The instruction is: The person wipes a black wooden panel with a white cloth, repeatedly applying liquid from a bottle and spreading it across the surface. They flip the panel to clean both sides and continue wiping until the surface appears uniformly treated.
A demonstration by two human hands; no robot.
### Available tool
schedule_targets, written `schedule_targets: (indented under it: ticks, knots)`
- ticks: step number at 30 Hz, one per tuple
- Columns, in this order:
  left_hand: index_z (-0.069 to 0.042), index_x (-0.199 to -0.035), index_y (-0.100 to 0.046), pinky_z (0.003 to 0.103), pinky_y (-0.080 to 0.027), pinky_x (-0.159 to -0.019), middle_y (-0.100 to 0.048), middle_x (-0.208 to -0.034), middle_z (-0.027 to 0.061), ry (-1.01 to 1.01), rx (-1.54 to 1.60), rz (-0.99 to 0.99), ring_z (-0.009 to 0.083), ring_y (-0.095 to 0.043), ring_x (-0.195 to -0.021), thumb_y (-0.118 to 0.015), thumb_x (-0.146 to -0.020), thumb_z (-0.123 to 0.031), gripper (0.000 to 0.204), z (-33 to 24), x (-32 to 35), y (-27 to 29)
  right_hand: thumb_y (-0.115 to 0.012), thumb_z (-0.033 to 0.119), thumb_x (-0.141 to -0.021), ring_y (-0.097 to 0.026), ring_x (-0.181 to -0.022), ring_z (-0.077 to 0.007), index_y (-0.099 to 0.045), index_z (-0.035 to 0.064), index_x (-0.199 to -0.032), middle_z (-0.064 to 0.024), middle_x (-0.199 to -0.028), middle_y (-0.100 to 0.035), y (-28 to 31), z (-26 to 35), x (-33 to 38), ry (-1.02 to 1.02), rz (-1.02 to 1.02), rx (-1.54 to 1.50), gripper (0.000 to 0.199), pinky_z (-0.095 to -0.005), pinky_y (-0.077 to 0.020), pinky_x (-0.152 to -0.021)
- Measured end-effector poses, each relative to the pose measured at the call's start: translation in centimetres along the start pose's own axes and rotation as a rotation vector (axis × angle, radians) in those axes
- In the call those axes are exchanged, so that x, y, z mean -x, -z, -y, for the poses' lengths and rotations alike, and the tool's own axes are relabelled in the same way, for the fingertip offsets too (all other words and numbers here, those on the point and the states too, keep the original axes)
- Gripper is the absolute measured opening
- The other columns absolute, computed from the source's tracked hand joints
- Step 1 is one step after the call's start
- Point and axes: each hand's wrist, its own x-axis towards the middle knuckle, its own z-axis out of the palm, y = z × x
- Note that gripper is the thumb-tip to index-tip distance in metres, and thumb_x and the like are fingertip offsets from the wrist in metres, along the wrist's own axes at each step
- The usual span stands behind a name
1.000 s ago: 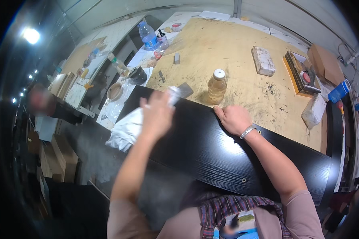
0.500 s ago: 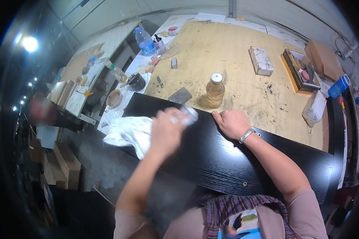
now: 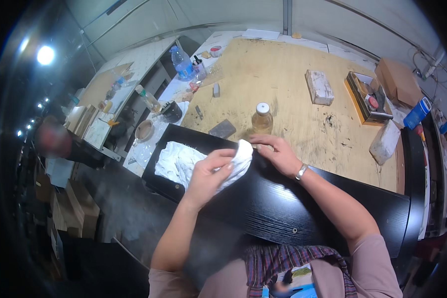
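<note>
A bunched white cloth [image 3: 178, 161] lies over the left part of a glossy black wood-grain panel [image 3: 283, 198]. My left hand [image 3: 209, 175] is closed on it, pinching one end, which stands up above the panel. Just right of that raised end, my right hand [image 3: 279, 155] is over the panel's far edge. Its fingers point left and are drawn together near the cloth; whatever they may hold is hidden. Right behind them, partly covered by the hand, stands a clear bottle [image 3: 262, 119] of amber liquid with a white cap. A dark grey flat block [image 3: 222, 129] lies beyond the panel's edge.
A white-wrapped block [image 3: 320, 88] and an open box of small items [image 3: 368, 99] are on the wooden board. A blue-labelled bottle [image 3: 183, 64], a black cup [image 3: 172, 112] and a round bowl [image 3: 144, 130] stand to the left. Another person's blurred arm [image 3: 79, 149] shows far left.
My left hand has moved slightly right, and the cloth's end now stands up beside its fingers. My right hand has shifted left toward the cloth, its fingers now pointing left in front of the bottle.
</note>
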Motion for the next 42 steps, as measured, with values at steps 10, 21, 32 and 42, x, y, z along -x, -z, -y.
schedule_targets:
  ticks: [10, 21, 32, 42]
  knots:
    - [0.003, -0.108, -0.065, 0.024, -0.051, -0.078, -0.071, -0.098, 0.0056, -0.042, 0.224, -0.285, 0.0086, -0.065, -0.085, -0.061, -0.101, -0.011, 0.016, -2.1, 2.3, 4.2, -0.067, 0.004, -0.089, -0.062, -0.091, -0.0071, -0.064, 0.0051, -0.106, -0.0009, -0.103, -0.067, 0.0, 7.9, -1.8, -0.034, 0.39, -0.879, 0.017, -0.0246, -0.0498, -0.084]
    - [0.01, -0.124, -0.062, 0.032, -0.049, -0.097, -0.07, -0.116, 0.0131, -0.036, 0.397, -0.106, 0.0176, -0.066, -0.106, -0.057, -0.098, -0.005, 0.029, -2.9, 5.9, 5.2, -0.065, 0.006, -0.094, -0.059, -0.075, -0.0051, -0.064, 0.0015, -0.098, 0.0005, -0.083, -0.065, 0.0, 10.1, -2.5, 0.098, 0.26, -0.561, 0.006, -0.0231, -0.0474, -0.066]
    - [-0.002, -0.143, -0.049, 0.052, -0.048, -0.107, -0.059, -0.138, 0.0175, -0.136, 0.664, -0.84, 0.0349, -0.058, -0.125, -0.053, -0.103, -0.04, 0.055, -4.5, 19.4, 18.5, -0.085, 0.025, -0.072, -0.068, -0.096, -0.0219, -0.067, -0.0006, -0.113, -0.0142, -0.102, -0.073, 4.3, -9.3, -8.2, -0.181, -0.328, 0.087, 0.051, -0.0339, -0.0547, -0.086]
    - [-0.005, -0.133, -0.052, 0.043, -0.048, -0.101, -0.063, -0.121, 0.0087, 0.129, 0.892, -0.335, 0.0235, -0.062, -0.114, -0.047, -0.108, -0.024, 0.031, -0.5, 5.3, 5.7, -0.083, 0.032, -0.072, -0.07, -0.086, -0.0302, -0.073, 0.0042, -0.089, -0.0145, -0.093, -0.073, -2.3, -6.2, -13.4, -0.098, -0.221, 0.192, 0.034, -0.0398, -0.0548, -0.084]
